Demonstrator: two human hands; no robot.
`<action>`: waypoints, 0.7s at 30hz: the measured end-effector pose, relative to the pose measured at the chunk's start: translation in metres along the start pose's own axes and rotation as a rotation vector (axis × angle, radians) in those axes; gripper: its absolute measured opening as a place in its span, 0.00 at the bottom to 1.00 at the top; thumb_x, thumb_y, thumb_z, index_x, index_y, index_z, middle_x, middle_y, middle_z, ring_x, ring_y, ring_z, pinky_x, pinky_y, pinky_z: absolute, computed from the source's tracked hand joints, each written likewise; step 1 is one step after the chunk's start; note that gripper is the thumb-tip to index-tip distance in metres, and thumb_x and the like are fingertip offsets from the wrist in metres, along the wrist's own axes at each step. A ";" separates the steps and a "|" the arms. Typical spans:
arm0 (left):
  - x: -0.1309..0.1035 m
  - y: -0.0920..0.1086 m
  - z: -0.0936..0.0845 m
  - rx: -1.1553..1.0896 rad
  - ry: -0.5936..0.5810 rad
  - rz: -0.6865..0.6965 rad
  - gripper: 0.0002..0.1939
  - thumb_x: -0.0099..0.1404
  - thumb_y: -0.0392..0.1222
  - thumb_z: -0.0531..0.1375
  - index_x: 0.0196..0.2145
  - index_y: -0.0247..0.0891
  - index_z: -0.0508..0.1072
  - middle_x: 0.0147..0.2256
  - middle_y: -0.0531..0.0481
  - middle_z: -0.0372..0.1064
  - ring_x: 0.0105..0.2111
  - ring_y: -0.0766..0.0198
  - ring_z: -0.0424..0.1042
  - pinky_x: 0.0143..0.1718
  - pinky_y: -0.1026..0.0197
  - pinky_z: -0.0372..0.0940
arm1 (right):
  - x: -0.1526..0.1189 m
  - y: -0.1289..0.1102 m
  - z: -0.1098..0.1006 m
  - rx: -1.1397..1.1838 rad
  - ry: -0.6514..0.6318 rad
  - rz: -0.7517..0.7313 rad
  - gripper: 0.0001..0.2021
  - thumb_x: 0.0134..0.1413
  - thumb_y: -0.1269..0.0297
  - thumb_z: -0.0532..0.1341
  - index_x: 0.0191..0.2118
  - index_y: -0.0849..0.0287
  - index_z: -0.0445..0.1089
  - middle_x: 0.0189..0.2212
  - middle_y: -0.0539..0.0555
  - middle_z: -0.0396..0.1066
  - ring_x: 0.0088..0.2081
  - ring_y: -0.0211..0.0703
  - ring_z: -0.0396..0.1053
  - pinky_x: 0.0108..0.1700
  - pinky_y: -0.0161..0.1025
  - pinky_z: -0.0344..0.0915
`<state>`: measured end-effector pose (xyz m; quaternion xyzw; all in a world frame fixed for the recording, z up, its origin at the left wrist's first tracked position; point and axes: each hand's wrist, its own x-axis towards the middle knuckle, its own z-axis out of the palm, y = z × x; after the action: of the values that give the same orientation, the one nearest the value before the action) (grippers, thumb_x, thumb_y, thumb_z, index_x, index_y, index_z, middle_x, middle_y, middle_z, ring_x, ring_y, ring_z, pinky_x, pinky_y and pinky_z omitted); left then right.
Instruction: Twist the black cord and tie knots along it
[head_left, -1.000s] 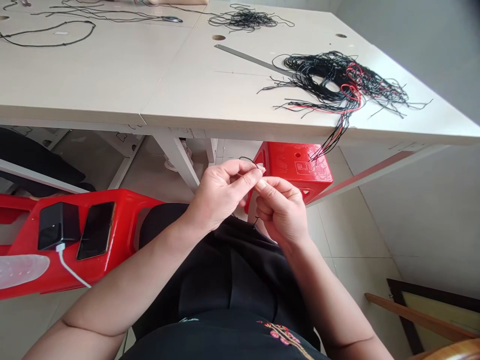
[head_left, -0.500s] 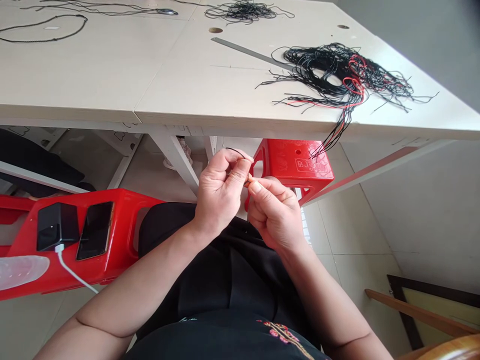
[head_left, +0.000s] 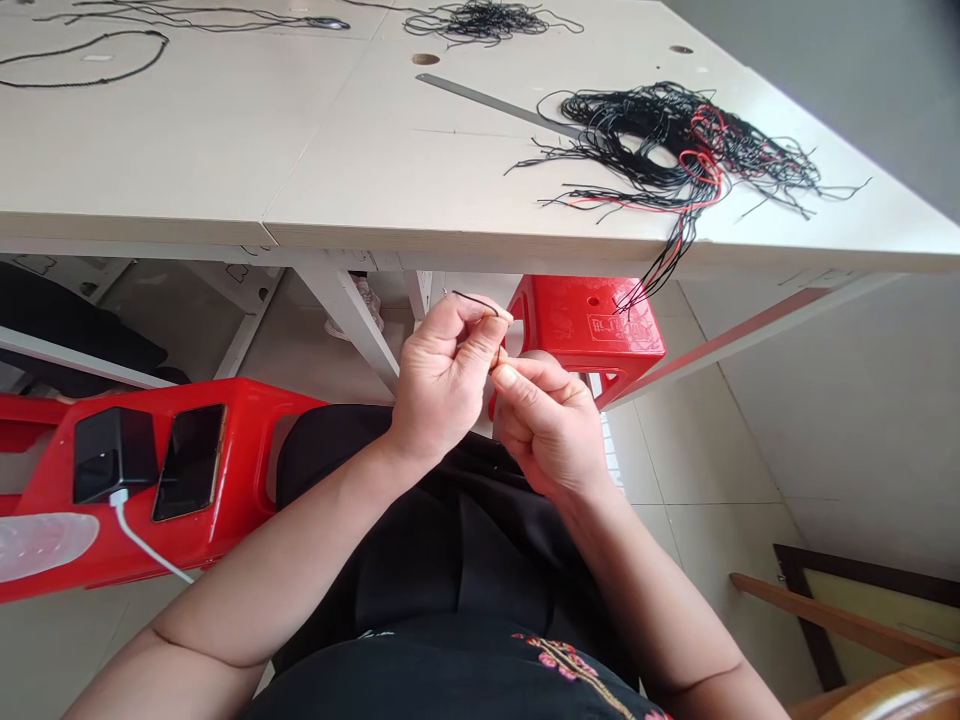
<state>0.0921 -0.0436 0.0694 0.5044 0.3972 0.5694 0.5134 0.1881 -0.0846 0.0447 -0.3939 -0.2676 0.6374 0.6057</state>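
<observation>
A thin black cord [head_left: 477, 301] is pinched between the thumb and forefinger of my left hand [head_left: 446, 375], its short end sticking out over the fingers. Just below and to the right, my right hand [head_left: 551, 420] pinches the cord where a small stretch shows between the two thumbs. Both hands are close together above my lap, in front of the table edge. Most of the cord is hidden by the fingers. On the table [head_left: 187, 130] at the right lies a big bundle of black cords [head_left: 637, 125] with some red cord; several ends hang over the edge.
A metal ruler [head_left: 487, 100] lies partly under the bundle. More black cords [head_left: 491, 20] and a cord loop [head_left: 161, 50] lie farther back. A red stool [head_left: 577, 320] stands under the table. At the left, another red stool [head_left: 255, 430] carries a phone [head_left: 191, 462] and a black box [head_left: 112, 455].
Both hands keep their pinches. The short cord stretch between the thumbs shows slightly longer. The table and its contents have shifted slightly left in view.
</observation>
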 end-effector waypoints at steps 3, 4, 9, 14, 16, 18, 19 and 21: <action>0.003 0.006 -0.002 -0.018 -0.070 -0.099 0.06 0.62 0.44 0.65 0.29 0.41 0.74 0.26 0.53 0.67 0.21 0.72 0.62 0.18 0.69 0.54 | 0.002 -0.004 0.001 0.022 0.019 -0.019 0.12 0.43 0.57 0.72 0.29 0.59 0.76 0.11 0.39 0.47 0.13 0.25 0.41 0.14 0.28 0.41; 0.004 0.009 -0.005 -0.027 -0.116 -0.184 0.07 0.62 0.45 0.65 0.29 0.40 0.75 0.24 0.53 0.66 0.19 0.73 0.60 0.16 0.70 0.51 | 0.003 -0.007 0.000 0.031 0.026 -0.038 0.11 0.44 0.58 0.71 0.29 0.60 0.76 0.11 0.39 0.46 0.13 0.25 0.41 0.14 0.28 0.41; 0.018 0.026 -0.037 0.039 -0.232 -0.528 0.13 0.57 0.47 0.68 0.27 0.32 0.79 0.22 0.48 0.67 0.16 0.78 0.53 0.13 0.73 0.42 | 0.014 -0.028 -0.019 0.096 0.206 -0.141 0.09 0.40 0.63 0.71 0.28 0.60 0.74 0.12 0.37 0.42 0.14 0.25 0.36 0.14 0.28 0.35; 0.036 0.036 -0.069 0.230 -0.225 -0.450 0.11 0.45 0.38 0.73 0.29 0.34 0.82 0.24 0.45 0.74 0.17 0.76 0.58 0.14 0.72 0.50 | 0.028 -0.042 -0.037 0.132 0.289 -0.205 0.08 0.42 0.66 0.70 0.27 0.59 0.71 0.12 0.37 0.41 0.15 0.26 0.34 0.14 0.28 0.35; 0.043 0.040 -0.075 0.329 -0.185 -0.377 0.10 0.44 0.39 0.73 0.27 0.36 0.82 0.24 0.45 0.76 0.18 0.73 0.62 0.16 0.71 0.54 | 0.034 -0.045 -0.038 0.118 0.323 -0.253 0.09 0.41 0.65 0.70 0.27 0.59 0.70 0.12 0.36 0.40 0.15 0.26 0.34 0.14 0.28 0.36; 0.050 0.044 -0.078 0.426 -0.132 -0.301 0.09 0.43 0.40 0.72 0.26 0.37 0.82 0.25 0.45 0.77 0.22 0.68 0.68 0.19 0.69 0.59 | 0.041 -0.049 -0.036 0.109 0.347 -0.299 0.10 0.40 0.65 0.70 0.27 0.59 0.70 0.12 0.36 0.40 0.14 0.26 0.35 0.13 0.28 0.36; 0.055 0.046 -0.078 0.466 -0.105 -0.258 0.09 0.43 0.41 0.72 0.25 0.38 0.82 0.25 0.46 0.78 0.24 0.66 0.70 0.21 0.67 0.62 | 0.045 -0.051 -0.034 0.109 0.352 -0.314 0.10 0.39 0.65 0.70 0.27 0.59 0.69 0.12 0.36 0.40 0.14 0.26 0.35 0.13 0.27 0.36; 0.070 0.050 -0.080 0.519 -0.045 -0.159 0.10 0.42 0.42 0.72 0.25 0.39 0.82 0.24 0.47 0.78 0.25 0.64 0.71 0.26 0.64 0.66 | 0.056 -0.058 -0.026 0.104 0.350 -0.331 0.11 0.37 0.65 0.70 0.27 0.59 0.68 0.11 0.35 0.41 0.14 0.25 0.35 0.14 0.28 0.36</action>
<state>0.0067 0.0230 0.1155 0.5989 0.5568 0.3948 0.4189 0.2450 -0.0259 0.0677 -0.4174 -0.1862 0.4646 0.7584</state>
